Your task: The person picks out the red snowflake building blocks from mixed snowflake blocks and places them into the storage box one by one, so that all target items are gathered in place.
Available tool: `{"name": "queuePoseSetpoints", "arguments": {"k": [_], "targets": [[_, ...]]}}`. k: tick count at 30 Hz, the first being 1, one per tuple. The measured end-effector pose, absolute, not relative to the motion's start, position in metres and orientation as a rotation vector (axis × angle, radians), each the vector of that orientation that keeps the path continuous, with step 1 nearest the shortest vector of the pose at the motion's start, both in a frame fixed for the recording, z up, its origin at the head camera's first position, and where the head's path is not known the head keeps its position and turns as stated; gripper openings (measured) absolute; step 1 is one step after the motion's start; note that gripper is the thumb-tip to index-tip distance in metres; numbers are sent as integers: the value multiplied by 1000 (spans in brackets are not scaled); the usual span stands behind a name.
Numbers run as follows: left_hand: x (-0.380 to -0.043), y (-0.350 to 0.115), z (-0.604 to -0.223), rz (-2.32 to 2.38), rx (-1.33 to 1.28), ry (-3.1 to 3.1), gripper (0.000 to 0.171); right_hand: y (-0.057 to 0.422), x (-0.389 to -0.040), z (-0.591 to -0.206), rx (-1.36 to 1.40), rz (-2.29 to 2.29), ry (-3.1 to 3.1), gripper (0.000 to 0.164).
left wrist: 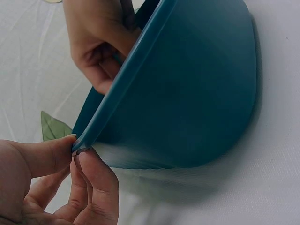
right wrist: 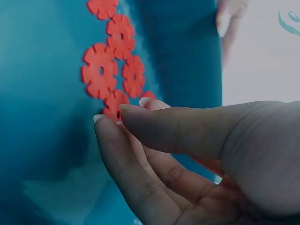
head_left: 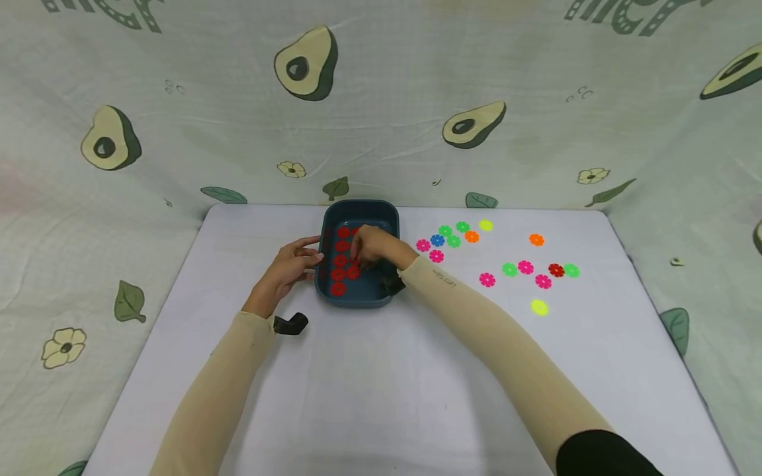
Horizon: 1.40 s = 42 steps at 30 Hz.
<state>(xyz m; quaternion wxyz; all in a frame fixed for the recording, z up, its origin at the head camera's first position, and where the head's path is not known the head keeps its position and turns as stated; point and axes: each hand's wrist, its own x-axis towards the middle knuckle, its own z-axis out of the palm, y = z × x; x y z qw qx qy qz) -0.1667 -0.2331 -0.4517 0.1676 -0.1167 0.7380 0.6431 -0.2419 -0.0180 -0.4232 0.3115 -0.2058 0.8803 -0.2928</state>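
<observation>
A deep blue rectangular tray (head_left: 357, 302) stands at the back of the table, with several red notched plastic discs (head_left: 340, 260) on its floor, mostly along the left side. My left hand (head_left: 287, 270) pinches the tray's left rim between thumb and fingers, plainly seen in the left wrist view (left wrist: 93, 187). Inside the tray hangs my right hand (head_left: 376, 246), fingers pointing down. Its thumb and index fingertips stand slightly apart beside a red disc (right wrist: 114, 102) in the right wrist view. That disc lies partly hidden by the fingertips, among other red discs (right wrist: 100, 70).
Right of the tray, loose notched discs lie scattered on the white table (head_left: 381, 396): pink (head_left: 423, 245), blue (head_left: 437, 240), green (head_left: 462, 227), orange (head_left: 537, 240), yellow (head_left: 540, 307) and dark red (head_left: 556, 270). A patterned cloth (head_left: 381, 132) hangs behind the table's back edge.
</observation>
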Motion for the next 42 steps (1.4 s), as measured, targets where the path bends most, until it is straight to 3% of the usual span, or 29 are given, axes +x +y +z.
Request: {"name": "queuePoseSetpoints", "arguments": {"k": [12, 27, 42], "targets": [[-165, -234, -450, 1799, -340, 2106, 60, 26, -239, -406, -637, -902, 2343, 23], [-163, -235, -449, 1789, -345, 2107, 61, 92, -230, -389, -486, -1178, 2310, 27], [-163, -230, -445, 1775, -326, 2110, 61, 162, -220, -396, -265, -1254, 2358, 31]]}}
